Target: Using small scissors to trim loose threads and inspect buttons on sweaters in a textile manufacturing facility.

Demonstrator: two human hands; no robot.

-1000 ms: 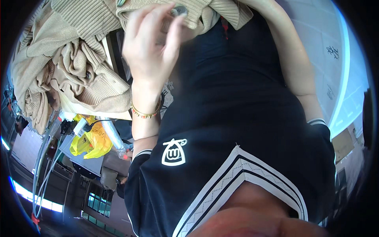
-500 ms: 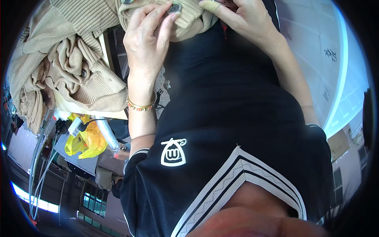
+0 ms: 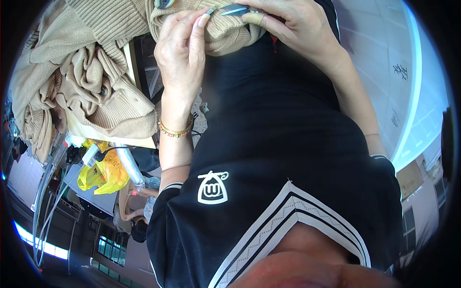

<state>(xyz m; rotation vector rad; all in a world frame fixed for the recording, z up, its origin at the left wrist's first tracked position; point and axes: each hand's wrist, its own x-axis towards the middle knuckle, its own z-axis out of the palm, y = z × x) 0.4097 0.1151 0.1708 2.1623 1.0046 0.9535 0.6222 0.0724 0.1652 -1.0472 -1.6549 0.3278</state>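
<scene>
A beige ribbed knit cardigan [image 3: 229, 37] lies bunched in my lap at the top of the view. My left hand [image 3: 180, 55] pinches a dark button [image 3: 211, 10] between thumb and fingertips, turned nearly edge-on. Opposite it, my right hand [image 3: 297, 24] is closed around small thread snips [image 3: 234, 9]. Their pointed blades reach left, close to the button; whether they touch a thread is too small to tell. A tan covering wraps my right thumb. Another greenish button [image 3: 164, 3] shows on the knit beyond my left hand, cut by the top edge.
More beige knitwear [image 3: 101, 91] is heaped on a pale table [image 3: 139, 142] at my left. Below it are a yellow plastic bag [image 3: 108, 173], a clear rolled tube [image 3: 129, 165] and cables. Another person [image 3: 140, 228] is at the lower left. White sheeting [image 3: 384, 81] spreads on my right.
The snips' blades have come into view, pointing left at the button. My left hand has tilted the button edge-on. The second button and the person at the lower left show more.
</scene>
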